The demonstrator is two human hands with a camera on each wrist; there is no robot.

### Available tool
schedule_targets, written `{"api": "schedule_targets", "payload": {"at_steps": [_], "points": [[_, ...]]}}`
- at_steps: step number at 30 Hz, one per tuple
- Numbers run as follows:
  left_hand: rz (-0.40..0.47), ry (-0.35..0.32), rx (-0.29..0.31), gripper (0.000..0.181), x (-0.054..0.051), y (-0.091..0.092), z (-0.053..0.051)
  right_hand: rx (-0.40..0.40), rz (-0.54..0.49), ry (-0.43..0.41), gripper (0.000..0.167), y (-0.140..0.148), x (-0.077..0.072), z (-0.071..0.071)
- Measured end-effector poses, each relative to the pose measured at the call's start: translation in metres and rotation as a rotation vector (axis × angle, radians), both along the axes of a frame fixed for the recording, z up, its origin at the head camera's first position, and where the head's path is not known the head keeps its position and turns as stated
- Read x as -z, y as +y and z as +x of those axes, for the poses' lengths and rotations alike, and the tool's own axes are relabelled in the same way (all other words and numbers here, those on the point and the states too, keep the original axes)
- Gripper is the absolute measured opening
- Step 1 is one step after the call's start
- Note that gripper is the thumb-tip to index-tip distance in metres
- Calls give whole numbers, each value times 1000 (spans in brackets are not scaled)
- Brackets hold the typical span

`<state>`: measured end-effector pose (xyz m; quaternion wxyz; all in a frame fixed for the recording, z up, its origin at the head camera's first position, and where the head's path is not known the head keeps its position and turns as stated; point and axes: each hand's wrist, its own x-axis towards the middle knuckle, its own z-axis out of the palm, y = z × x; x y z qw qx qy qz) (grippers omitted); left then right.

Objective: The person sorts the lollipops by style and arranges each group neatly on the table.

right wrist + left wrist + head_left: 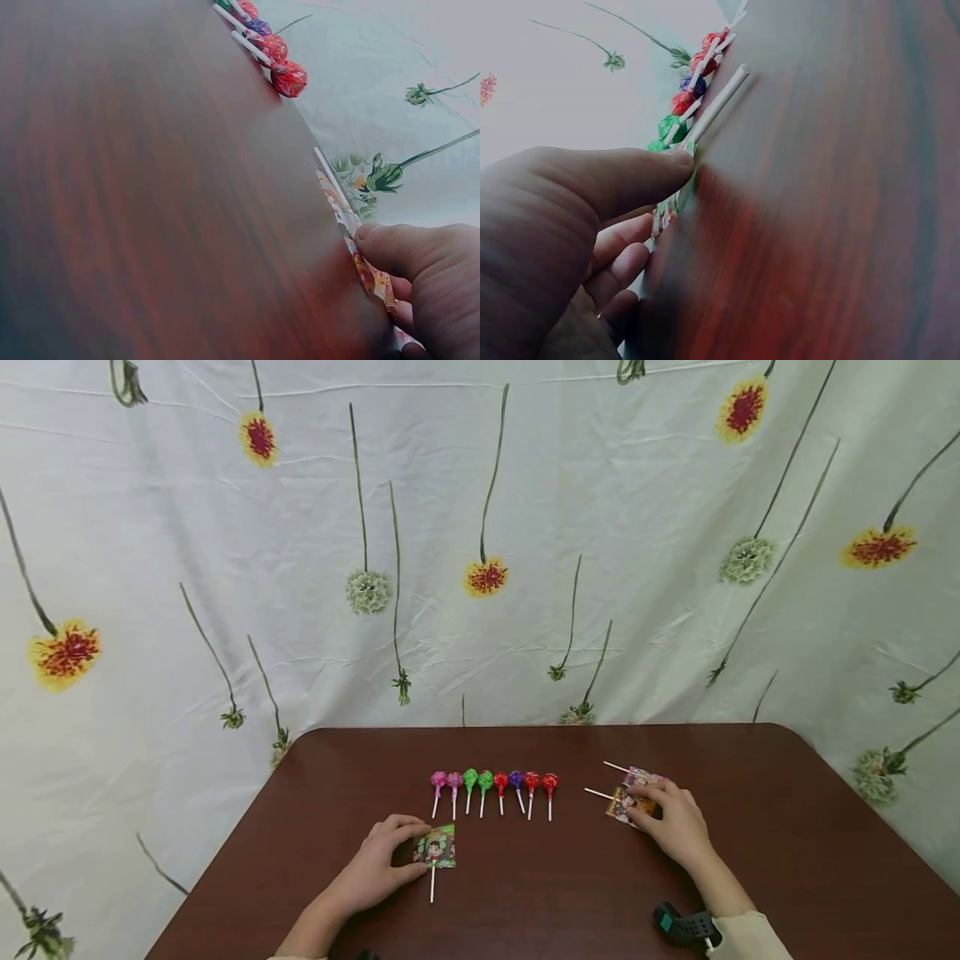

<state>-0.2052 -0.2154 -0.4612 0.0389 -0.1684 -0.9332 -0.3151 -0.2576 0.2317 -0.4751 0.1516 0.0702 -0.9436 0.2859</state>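
Note:
In the head view my left hand [386, 862] pinches the left side of a flat lollipop in a green printed wrapper [442, 846]. Its white stick [718, 105] points toward the table's front edge and shows past the thumb in the left wrist view. On the right, my right hand [675, 822] grips a flat lollipop in an orange printed wrapper [621, 807] between thumb and fingers, its stick pointing left. Just behind that one lies another flat lollipop in a purple-pink wrapper [637, 775], partly covered by the fingers. Both hands are low at the tabletop.
A row of round lollipops in pink, green [470, 777], red [551, 782] and purple wrappers lies mid-table, sticks toward the front. The dark brown table [525, 893] ends at a flowered curtain [435, 527]. A black wristband [682, 924] sits by the right wrist.

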Motion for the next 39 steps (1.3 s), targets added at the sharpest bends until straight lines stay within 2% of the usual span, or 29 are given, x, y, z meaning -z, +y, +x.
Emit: {"api": "schedule_targets", "payload": {"at_steps": [6, 15, 19, 25, 28, 31, 39], "points": [[0, -4, -2, 45, 2, 0, -1, -22, 0, 52, 25, -1, 3, 1], [7, -5, 4, 44, 2, -1, -1, -33, -28, 87, 25, -2, 5, 3], [6, -4, 1, 44, 2, -1, -1, 0, -7, 44, 30, -1, 3, 3], [8, 5, 0, 44, 3, 0, 0, 85, 83, -84, 73, -2, -6, 6], [10, 4, -5, 44, 3, 1, 0, 100, 140, -113, 85, -4, -9, 7], [11, -4, -10, 44, 2, 1, 1, 112, 173, -118, 88, -8, -10, 7], [7, -3, -14, 44, 1, 0, 0, 146, 135, -159, 78, -12, -11, 6]]}}
